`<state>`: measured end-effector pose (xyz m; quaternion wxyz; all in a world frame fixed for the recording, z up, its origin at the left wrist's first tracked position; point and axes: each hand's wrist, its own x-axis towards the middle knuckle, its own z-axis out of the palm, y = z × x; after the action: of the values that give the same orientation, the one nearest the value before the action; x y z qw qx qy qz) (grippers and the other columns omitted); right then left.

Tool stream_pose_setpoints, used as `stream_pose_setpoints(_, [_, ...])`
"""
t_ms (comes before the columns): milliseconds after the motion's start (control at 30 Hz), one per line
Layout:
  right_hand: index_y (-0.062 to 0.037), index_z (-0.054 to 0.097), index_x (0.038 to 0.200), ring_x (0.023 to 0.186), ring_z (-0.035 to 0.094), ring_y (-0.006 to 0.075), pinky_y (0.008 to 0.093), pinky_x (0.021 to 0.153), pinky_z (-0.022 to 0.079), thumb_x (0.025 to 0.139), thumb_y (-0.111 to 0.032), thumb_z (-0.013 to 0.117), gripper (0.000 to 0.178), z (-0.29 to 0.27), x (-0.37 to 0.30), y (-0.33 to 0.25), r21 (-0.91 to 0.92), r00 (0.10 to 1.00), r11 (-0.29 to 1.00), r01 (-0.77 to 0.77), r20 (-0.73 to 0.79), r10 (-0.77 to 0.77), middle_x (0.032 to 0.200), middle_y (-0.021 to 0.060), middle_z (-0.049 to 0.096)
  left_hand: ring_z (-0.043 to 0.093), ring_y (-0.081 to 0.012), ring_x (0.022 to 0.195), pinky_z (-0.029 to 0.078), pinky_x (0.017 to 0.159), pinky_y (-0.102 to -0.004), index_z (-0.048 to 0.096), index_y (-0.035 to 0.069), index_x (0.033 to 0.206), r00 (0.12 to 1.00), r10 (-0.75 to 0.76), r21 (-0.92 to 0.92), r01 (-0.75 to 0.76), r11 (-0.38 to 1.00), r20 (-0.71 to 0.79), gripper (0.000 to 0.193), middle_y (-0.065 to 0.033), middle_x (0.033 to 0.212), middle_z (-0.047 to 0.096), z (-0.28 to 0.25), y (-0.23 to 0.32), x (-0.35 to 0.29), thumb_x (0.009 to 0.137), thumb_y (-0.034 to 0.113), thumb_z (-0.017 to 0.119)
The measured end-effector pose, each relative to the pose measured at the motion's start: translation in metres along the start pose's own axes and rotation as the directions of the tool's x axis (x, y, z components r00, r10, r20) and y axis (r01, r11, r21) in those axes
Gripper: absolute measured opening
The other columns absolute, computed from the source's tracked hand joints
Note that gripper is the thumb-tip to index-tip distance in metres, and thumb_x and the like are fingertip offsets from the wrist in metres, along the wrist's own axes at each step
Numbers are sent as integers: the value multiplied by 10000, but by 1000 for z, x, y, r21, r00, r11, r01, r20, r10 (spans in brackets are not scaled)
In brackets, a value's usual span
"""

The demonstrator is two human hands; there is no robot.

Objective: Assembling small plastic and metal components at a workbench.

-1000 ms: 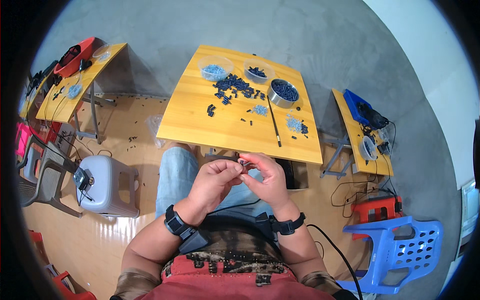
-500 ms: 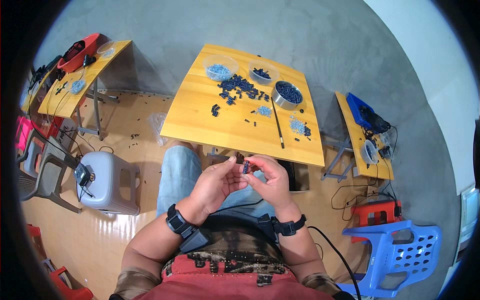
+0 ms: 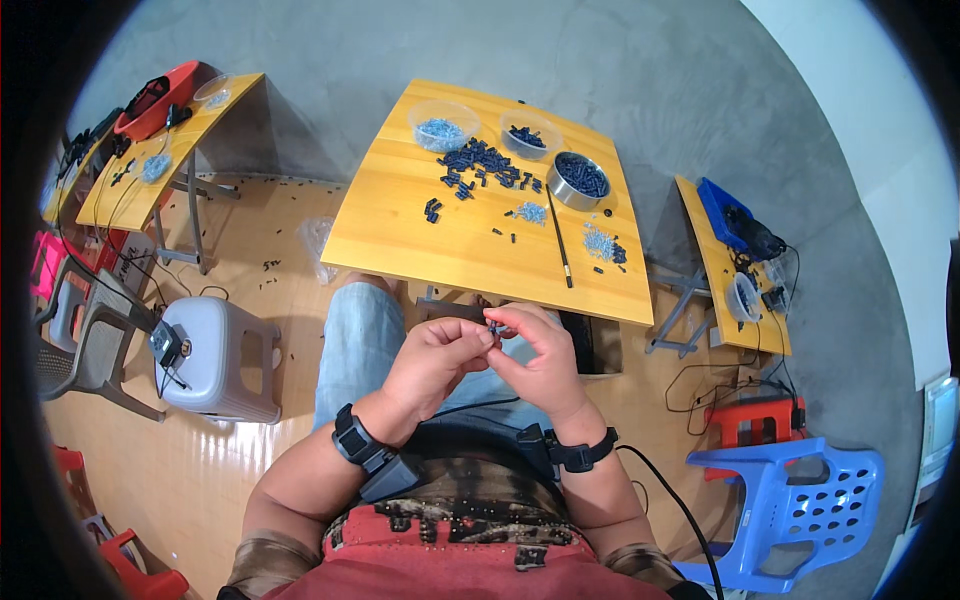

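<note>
Just off the table's near edge, above my lap, both hands meet around a small dark part (image 3: pixel 494 327), largely covered by my fingers. My left hand (image 3: pixel 442 358) is closed, thumb and forefinger pinched at the part's left side. Thumb and forefinger of my right hand (image 3: pixel 540 358) grip it from the other side. Its exact kind is too small to make out. On the yellow table (image 3: pixel 385 225) lie a heap of short dark blue-black pieces (image 3: pixel 480 160), two small piles of shiny silvery bits (image 3: pixel 532 212) and a thin black stick (image 3: pixel 558 240).
Toward the table's back stand a clear bowl of silvery bits (image 3: pixel 443 113), a clear bowl of dark pieces (image 3: pixel 535 123) and a metal bowl (image 3: pixel 580 200). A grey stool (image 3: pixel 205 350) is at left, a blue chair (image 3: pixel 800 500) at right. Side tables hold basins and cables.
My left thumb and forefinger have closed in on the dark part, which was more exposed before in my right fingers. The view has shifted slightly.
</note>
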<state>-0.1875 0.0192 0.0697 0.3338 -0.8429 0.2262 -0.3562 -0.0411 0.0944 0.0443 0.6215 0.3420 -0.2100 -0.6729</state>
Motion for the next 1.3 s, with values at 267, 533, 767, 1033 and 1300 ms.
stream_pose_setpoints(267, [-23,624,1061,845,610,191,271,738,490,678,48,670,392,-1,0,1,11,1000,1000,15,21,-16,983,106,612,610,-108,759,495,715,-241,631,11,939,997,-64,-25,63,998,-39,129,-51,850,650,5,0,-1,871,118,610])
stream_pose_setpoints(533, [-15,616,1073,848,601,150,257,738,481,728,22,670,352,-6,-3,6,131,997,991,-41,65,33,981,88,612,605,-110,756,499,703,-245,632,0,923,999,39,89,-39,995,-5,140,-50,831,644,-1,-4,0,877,130,608])
stream_pose_setpoints(767, [4,643,984,809,578,112,229,691,452,808,-52,652,185,-5,-8,18,455,968,861,-226,6,251,909,54,627,607,-91,626,458,478,-188,624,-9,919,997,71,255,-61,965,-32,198,-78,775,647,12,-1,-6,881,184,614])
stream_pose_setpoints(1033, [14,660,872,759,582,139,236,661,452,797,-48,655,98,-4,-6,20,286,993,952,-109,-13,118,852,85,636,618,-110,681,493,568,-212,620,-21,913,999,5,238,5,971,-42,185,-71,792,639,9,2,-6,877,161,615])
stream_pose_setpoints(1300, [12,650,841,740,588,139,240,646,454,780,-13,636,67,-11,1,28,276,988,954,-120,125,88,827,80,638,612,-100,657,482,559,-182,616,-6,914,1000,-19,203,19,979,-2,211,-64,784,639,2,-5,-3,889,203,600])
